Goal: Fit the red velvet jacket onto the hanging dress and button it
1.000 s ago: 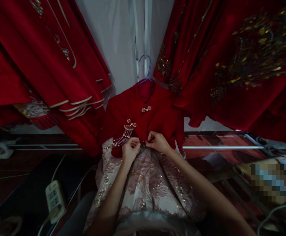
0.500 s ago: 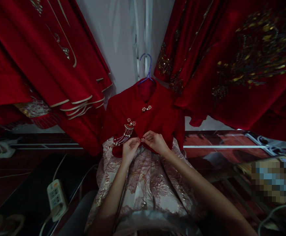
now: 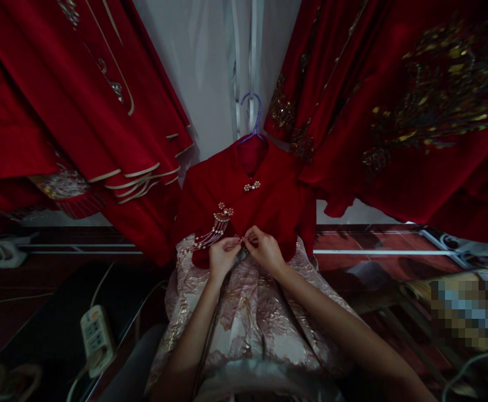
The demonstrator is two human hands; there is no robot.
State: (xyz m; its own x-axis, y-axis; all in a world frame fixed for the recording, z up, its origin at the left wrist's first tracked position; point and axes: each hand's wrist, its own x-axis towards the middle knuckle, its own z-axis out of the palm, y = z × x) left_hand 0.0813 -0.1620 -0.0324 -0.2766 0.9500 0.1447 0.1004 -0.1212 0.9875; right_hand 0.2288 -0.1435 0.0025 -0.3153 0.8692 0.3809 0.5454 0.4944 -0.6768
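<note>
A red jacket [image 3: 264,206] hangs from a purple hanger [image 3: 256,120] in the middle of the head view. It carries a beaded clasp [image 3: 252,186] below the collar and a tasselled brooch [image 3: 221,219] on its left part. At the lower front opening, my left hand [image 3: 224,255] and my right hand [image 3: 264,249] meet with fingers pinched. Between the fingertips is a small pale fastening on the jacket's edge, mostly hidden. A pale pink brocade skirt [image 3: 244,312] with a shiny floral pattern hangs beneath the jacket, under my forearms.
Red embroidered garments [image 3: 114,128] hang on the left, and more with gold sequins [image 3: 445,84] on the right. A white power strip [image 3: 97,338] lies on a black surface [image 3: 51,312] at lower left. White rack bars [image 3: 378,252] run low behind the jacket.
Both hands stay at the jacket's lower front. My right fingers have bent in more over the fastening, and the view has shifted very slightly.
</note>
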